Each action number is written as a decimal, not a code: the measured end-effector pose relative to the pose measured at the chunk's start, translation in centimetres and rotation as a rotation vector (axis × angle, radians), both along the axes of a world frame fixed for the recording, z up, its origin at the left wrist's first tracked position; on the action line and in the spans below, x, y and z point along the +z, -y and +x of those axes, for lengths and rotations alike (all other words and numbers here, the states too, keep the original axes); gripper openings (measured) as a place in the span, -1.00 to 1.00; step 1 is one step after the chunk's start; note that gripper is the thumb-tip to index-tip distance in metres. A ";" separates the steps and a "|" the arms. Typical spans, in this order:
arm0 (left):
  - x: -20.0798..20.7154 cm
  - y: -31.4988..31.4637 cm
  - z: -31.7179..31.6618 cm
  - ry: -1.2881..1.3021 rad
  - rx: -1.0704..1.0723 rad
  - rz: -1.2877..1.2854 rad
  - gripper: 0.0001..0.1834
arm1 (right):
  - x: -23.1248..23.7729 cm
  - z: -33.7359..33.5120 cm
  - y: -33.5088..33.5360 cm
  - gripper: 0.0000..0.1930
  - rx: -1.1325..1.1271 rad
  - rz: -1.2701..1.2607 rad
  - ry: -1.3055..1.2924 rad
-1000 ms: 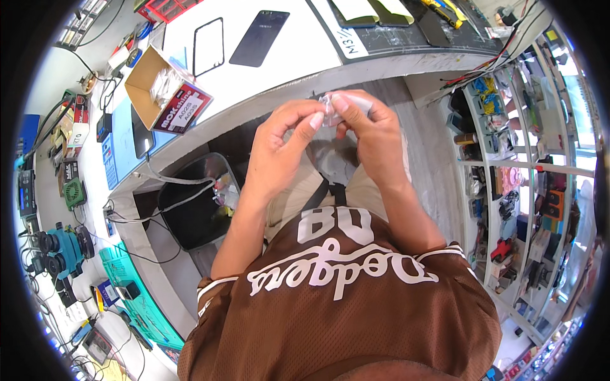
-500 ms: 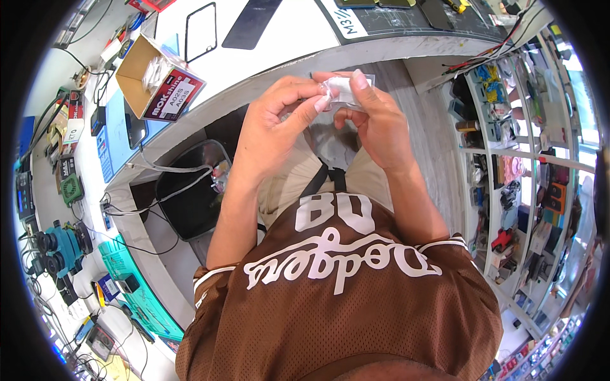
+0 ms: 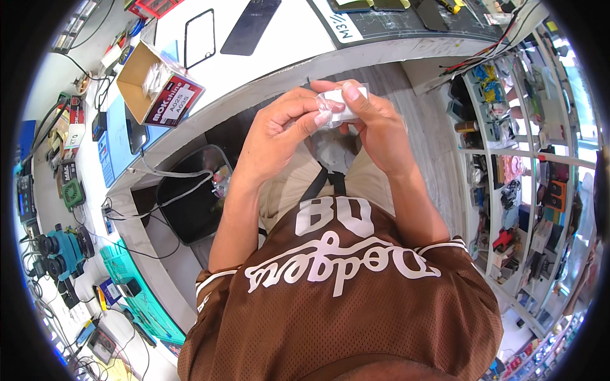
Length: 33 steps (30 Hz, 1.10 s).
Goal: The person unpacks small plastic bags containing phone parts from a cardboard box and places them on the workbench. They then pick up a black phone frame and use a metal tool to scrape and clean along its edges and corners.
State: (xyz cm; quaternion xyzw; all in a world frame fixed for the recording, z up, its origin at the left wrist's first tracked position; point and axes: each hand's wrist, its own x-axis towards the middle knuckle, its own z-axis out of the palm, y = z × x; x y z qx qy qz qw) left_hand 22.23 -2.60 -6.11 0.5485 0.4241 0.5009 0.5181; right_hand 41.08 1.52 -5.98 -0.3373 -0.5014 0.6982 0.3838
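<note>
Between my two hands, above my lap and just off the bench edge, is a small clear plastic bag [image 3: 338, 112] with something white inside. My left hand [image 3: 283, 127] pinches the bag's left end between thumb and fingers. Around its right side my right hand [image 3: 376, 120] is closed, the thumb pressed on top of the white part. What exactly lies in the bag I cannot make out. Beyond my left hand stands an open cardboard box [image 3: 149, 86] with a red and dark front, several small clear packets [image 3: 154, 79] inside it.
On the white bench lie a dark phone-shaped panel [image 3: 251, 25] and a thin black frame [image 3: 200, 38]. A dark work mat [image 3: 387, 22] is at the far right. A black bin [image 3: 184, 209] stands under the bench at left; crowded shelves [image 3: 508, 152] rise at right. A teal microscope [image 3: 63, 251] stands far left.
Both hands and the bag have shifted slightly down and left. The bag is tilted a little differently, and more of the white part shows under my right thumb.
</note>
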 end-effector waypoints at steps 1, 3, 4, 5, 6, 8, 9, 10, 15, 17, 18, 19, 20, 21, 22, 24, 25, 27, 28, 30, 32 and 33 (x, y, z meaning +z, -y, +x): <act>0.1 0.0 0.1 0.003 0.007 -0.024 -0.78 | 0.2 0.0 0.1 -0.40 0.003 0.017 0.024; 0.1 0.1 0.4 0.016 0.033 -0.049 -0.78 | 0.4 -0.1 0.1 -0.39 -0.001 0.016 0.021; -0.1 0.1 0.7 0.027 0.051 -0.051 -0.78 | 0.4 -0.2 0.2 -0.39 -0.009 -0.002 -0.007; -0.3 0.1 1.0 0.038 0.069 -0.053 -0.78 | 0.4 -0.2 0.2 -0.39 -0.016 -0.020 -0.034; -0.2 0.1 1.1 0.061 0.077 -0.049 -0.78 | 0.4 -0.2 0.2 -0.39 -0.025 -0.029 -0.060; -0.1 0.2 1.3 0.106 0.093 -0.048 -0.78 | 0.3 -0.2 0.3 -0.39 -0.043 -0.052 -0.115; 0.0 0.3 1.3 0.061 0.103 -0.058 -0.80 | 0.2 -0.2 0.3 -0.40 -0.036 -0.057 -0.116; 0.1 0.4 1.1 0.015 0.115 -0.067 -0.80 | 0.2 -0.1 0.3 -0.41 -0.027 -0.061 -0.118; -0.9 0.5 0.8 -0.244 0.263 0.113 -0.85 | 0.4 0.0 0.2 -0.42 0.013 -0.060 -0.073; -1.3 0.4 0.9 -0.269 0.322 0.185 -0.87 | 0.2 -0.3 0.4 -0.42 -0.007 -0.098 -0.109; -1.3 0.4 1.0 -0.262 0.323 0.193 -0.89 | 0.4 -0.1 0.4 -0.39 0.014 -0.120 -0.143; -1.4 0.3 1.2 -0.180 0.335 0.139 -0.89 | -0.1 -0.4 0.4 -0.37 -0.029 -0.090 -0.187; -1.5 0.4 1.7 -0.097 0.352 0.083 -0.89 | -0.7 -0.6 0.5 -0.34 -0.064 -0.062 -0.230; -1.5 0.4 2.1 -0.012 0.367 0.027 -0.89 | -1.0 -0.9 0.6 -0.32 -0.099 -0.035 -0.272; -1.5 0.3 2.5 0.137 0.359 -0.064 -0.83 | -0.8 -1.4 0.6 -0.27 -0.134 0.051 -0.266; -1.1 -0.4 3.1 0.277 0.368 -0.131 -0.78 | -1.1 -2.6 -0.5 -0.40 -0.217 0.223 -0.188; -1.0 -0.9 3.4 0.353 0.362 -0.166 -0.75 | -1.1 -3.2 -1.4 -0.46 -0.267 0.310 -0.143; -0.6 -2.3 3.2 0.533 0.350 -0.184 -0.69 | 1.0 -5.2 -4.0 -0.52 -0.332 0.378 -0.063; -0.8 -3.6 3.1 0.642 0.345 -0.153 -0.67 | 1.7 -6.1 -5.7 -0.50 -0.341 0.370 -0.024; -2.4 -6.9 1.9 0.830 0.327 -0.082 -0.64 | 2.2 -9.3 -9.9 -0.38 -0.274 0.342 -0.072; -1.9 -8.9 0.4 0.903 0.426 -0.059 -0.63 | 3.0 -11.9 -12.6 -0.19 -0.087 0.319 -0.070; -1.2 -9.6 -0.2 0.935 0.473 -0.052 -0.63 | 3.3 -12.8 -13.4 -0.14 -0.012 0.283 -0.100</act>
